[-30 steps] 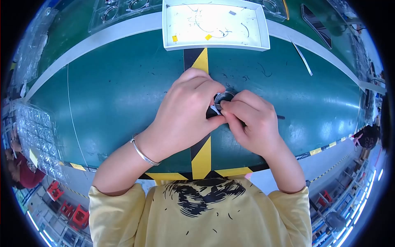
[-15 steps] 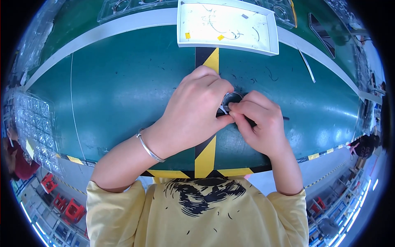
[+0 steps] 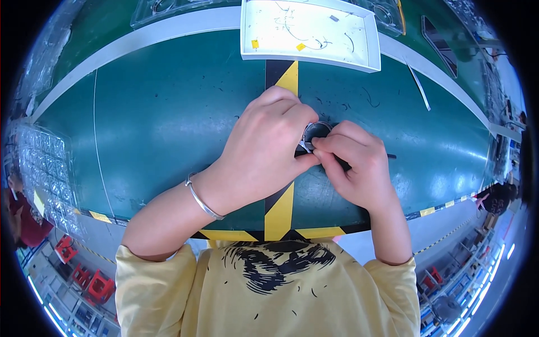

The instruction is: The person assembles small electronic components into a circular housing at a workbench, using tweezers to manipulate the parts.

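A thin round metal ring point(image 3: 319, 123) stands between my hands above the green table. My left hand point(image 3: 269, 140) is closed around its left side, with the thumb along the lower edge. My right hand point(image 3: 356, 160) pinches at the ring's lower right part, thumb and forefinger pressed together. A small pale piece point(image 3: 305, 146) shows at the ring's lower left, between the two hands. The end of a thin dark stick point(image 3: 391, 156) sticks out past my right hand; whether that hand holds it is hidden. The fingertips cover much of the ring.
A white open box point(image 3: 309, 65) with dark scraps and yellow bits lies ahead. Dark trimmings point(image 3: 342, 105) are scattered before it. A narrow white strip point(image 3: 418, 84) lies at the right. Clear plastic trays point(image 3: 48, 168) lie at the left edge. Striped tape point(image 3: 279, 216) crosses the table.
The view has shifted slightly, and the table and box sit a little higher in it. Both hands keep nearly the same hold on the ring, with only small finger movement.
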Demonstrator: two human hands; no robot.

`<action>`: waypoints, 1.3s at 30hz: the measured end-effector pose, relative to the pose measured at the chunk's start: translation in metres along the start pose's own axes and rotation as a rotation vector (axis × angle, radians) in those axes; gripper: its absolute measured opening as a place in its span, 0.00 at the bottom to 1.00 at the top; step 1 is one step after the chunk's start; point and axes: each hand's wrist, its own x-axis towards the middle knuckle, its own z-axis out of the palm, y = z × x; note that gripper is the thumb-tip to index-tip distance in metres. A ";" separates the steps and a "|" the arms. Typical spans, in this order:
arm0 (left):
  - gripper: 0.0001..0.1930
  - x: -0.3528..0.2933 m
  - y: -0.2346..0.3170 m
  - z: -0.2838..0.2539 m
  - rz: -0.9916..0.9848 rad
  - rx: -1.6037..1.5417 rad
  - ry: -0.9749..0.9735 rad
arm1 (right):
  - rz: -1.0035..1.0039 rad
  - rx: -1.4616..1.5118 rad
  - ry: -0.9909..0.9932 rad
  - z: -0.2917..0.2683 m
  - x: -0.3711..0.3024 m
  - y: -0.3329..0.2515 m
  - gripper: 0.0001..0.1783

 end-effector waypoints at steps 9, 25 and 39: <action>0.21 0.001 0.002 0.001 -0.004 0.021 0.005 | 0.017 -0.010 0.058 0.008 -0.003 -0.001 0.07; 0.28 -0.002 -0.002 -0.013 0.079 0.063 -0.133 | -0.032 -0.019 0.047 0.005 -0.001 -0.002 0.08; 0.24 -0.001 -0.003 -0.009 0.023 0.060 -0.111 | -0.061 -0.005 -0.012 -0.002 -0.001 0.001 0.08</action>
